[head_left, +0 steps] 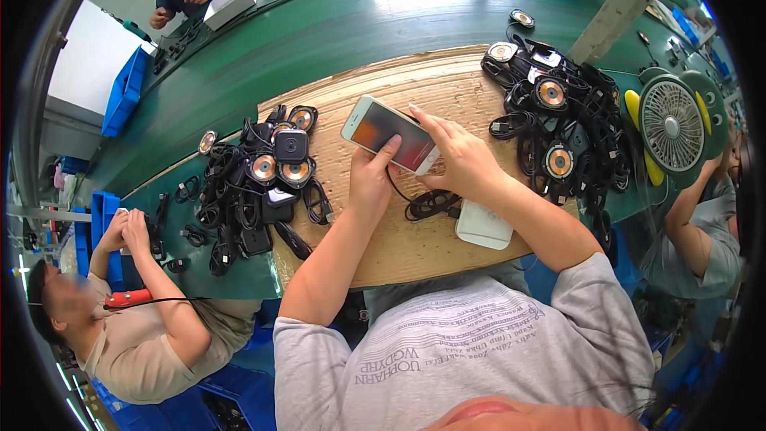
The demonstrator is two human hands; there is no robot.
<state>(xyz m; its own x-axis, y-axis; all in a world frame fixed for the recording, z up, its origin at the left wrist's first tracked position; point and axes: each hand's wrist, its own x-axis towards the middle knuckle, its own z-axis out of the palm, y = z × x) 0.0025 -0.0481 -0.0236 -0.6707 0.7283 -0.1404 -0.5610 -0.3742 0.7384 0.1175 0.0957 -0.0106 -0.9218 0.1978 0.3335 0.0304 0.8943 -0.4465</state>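
Note:
A white-framed smartphone (389,132) with its screen lit is held tilted above the cardboard. My left hand (373,174) is closed on its lower edge, thumb lying over the screen. Around the phone's right end, by the round button, my right hand (464,158) is closed, with the index finger along the upper edge. What the fingers do behind the phone is hidden. A black cable (431,205) runs from beneath the phone into a coil on the cardboard. Close to my right forearm lies a white rounded flat block (483,226).
Cardboard (343,247) covers the green bench before me. Piles of black cabled round chargers flank it, one left (254,183) and one right (558,112). A small fan (673,126) stands far right. Co-workers sit left and right; another person is across the bench, beside a white box (231,5).

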